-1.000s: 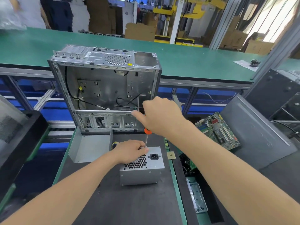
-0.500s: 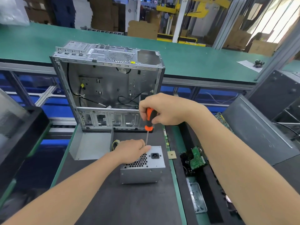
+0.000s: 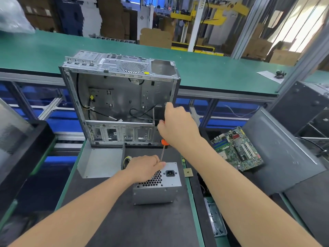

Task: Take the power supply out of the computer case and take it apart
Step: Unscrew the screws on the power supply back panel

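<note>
The grey power supply (image 3: 156, 191) lies on the dark mat, its honeycomb vent and power socket facing up. My left hand (image 3: 144, 168) rests on its top rear edge, fingers curled over it. My right hand (image 3: 178, 125) grips the orange-and-black handle of a screwdriver (image 3: 162, 150), held upright; its shaft runs down to the supply's top edge beside my left fingers. Behind stands the open, gutted computer case (image 3: 119, 100) with loose black cables inside. A bent grey metal cover (image 3: 99, 161) sits left of the supply, with yellow wires beside it.
A green motherboard (image 3: 236, 148) lies on the right, against a grey side panel (image 3: 284, 154). A small CPU chip (image 3: 188, 172) sits on the mat's green edge. A black case stands at the far left (image 3: 21, 150). A green conveyor (image 3: 213, 68) runs behind.
My right hand has turned on the screwdriver handle, covering most of it, while the shaft stays on the supply's top edge. My left hand holds its place. The motherboard on the right is in view again.
</note>
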`<state>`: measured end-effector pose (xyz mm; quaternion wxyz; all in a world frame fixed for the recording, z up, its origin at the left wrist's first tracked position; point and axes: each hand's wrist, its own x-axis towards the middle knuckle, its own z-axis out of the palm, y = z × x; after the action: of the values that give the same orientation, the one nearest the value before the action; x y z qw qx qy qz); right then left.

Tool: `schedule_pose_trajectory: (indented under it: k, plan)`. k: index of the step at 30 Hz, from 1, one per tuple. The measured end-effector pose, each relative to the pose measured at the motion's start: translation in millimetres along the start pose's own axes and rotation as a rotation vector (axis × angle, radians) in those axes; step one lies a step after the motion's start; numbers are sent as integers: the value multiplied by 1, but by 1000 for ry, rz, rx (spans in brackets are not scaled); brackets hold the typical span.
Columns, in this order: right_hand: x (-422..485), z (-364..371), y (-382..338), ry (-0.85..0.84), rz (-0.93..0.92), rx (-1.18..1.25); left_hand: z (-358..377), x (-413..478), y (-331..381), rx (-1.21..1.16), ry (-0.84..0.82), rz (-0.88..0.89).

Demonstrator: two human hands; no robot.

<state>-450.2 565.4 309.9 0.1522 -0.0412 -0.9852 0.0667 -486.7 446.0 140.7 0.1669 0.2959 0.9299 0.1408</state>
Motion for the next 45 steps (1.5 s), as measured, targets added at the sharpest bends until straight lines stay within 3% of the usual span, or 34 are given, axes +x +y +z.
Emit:
schedule_pose_trajectory:
  k: [5, 12, 15, 18, 21, 24, 27, 33, 37, 40, 43, 45]
  plan:
    - [-5, -2, -1, -26, -77, -135, 1, 1, -1, -13, 1, -4]
    - [15, -31, 27, -435, -490, 173, 1, 2, -4, -27, -9, -5]
    - [21, -38, 39, -526, -506, 227, 1, 2, -3, -23, -2, 1]
    - [13, -33, 36, -420, -441, 252, 1, 1, -3, -18, 8, 2]
    - [-2, -20, 16, -124, -315, -65, 0, 0, -3, -39, 13, -3]
    - [-6, -16, -3, -22, -220, -261, 0, -1, -2, -31, 6, 9]
    - [1, -18, -7, -134, -256, -230, 0, 0, -2, -15, 8, 9]
    - [15, -40, 15, -473, -565, 37, 1, 0, -3, -14, -12, -6]
    - [20, -47, 27, -612, -567, 157, 0, 1, -2, -13, -15, -14]
    - [13, -39, 18, -446, -515, 127, 0, 1, -3, -14, -7, -6]
    - [6, -24, 4, -84, -340, -296, 0, 0, -2, -17, -7, 2]
    - [4, -20, -6, -31, -312, -367, 0, 0, -2, -16, -10, 4]
